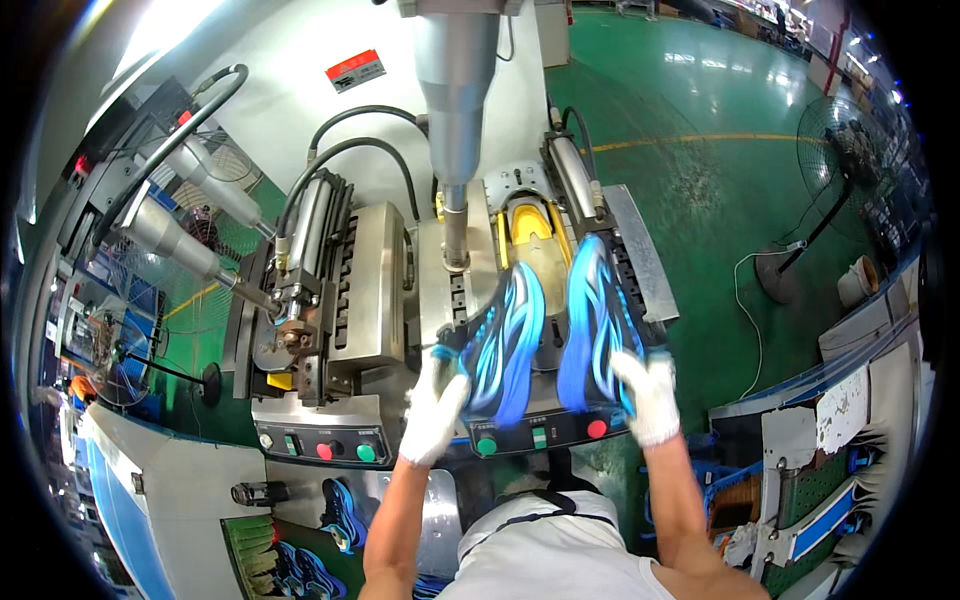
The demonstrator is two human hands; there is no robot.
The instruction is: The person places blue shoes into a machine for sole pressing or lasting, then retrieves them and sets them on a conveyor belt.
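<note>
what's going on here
A person in white gloves is at a machine, holding one blue shoe upper in the left hand and another upper in the right hand. The uppers' far ends are near a yellow form; contact is unclear. More blue pieces lie at lower left.

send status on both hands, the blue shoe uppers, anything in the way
Left hand gripping left blue upper; right hand gripping right blue upper. Uppers apart, side by side. Metal rod near left upper's tip, can't tell if it blocks.
</note>
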